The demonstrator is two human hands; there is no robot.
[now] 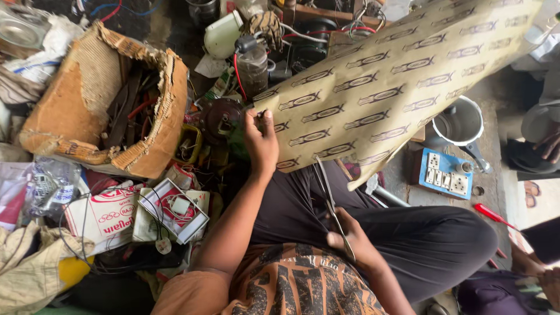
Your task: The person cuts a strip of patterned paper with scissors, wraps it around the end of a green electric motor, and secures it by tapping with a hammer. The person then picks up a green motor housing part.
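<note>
Tan patterned paper sheet (385, 87) stretches from the lap toward the far right, its near-left edge pinched by the left hand (261, 143). Right hand (349, 240) grips scissors (331, 204), blades at the sheet's near edge; torn cardboard box (99, 99) sits far left

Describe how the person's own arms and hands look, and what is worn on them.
Both arms are bare from the shoulder down: no sleeves reach the forearms, and no gloves, watch or rings show. The left hand and right hand are bare. Only short orange sleeves of a patterned shirt cover the upper arms.
</note>
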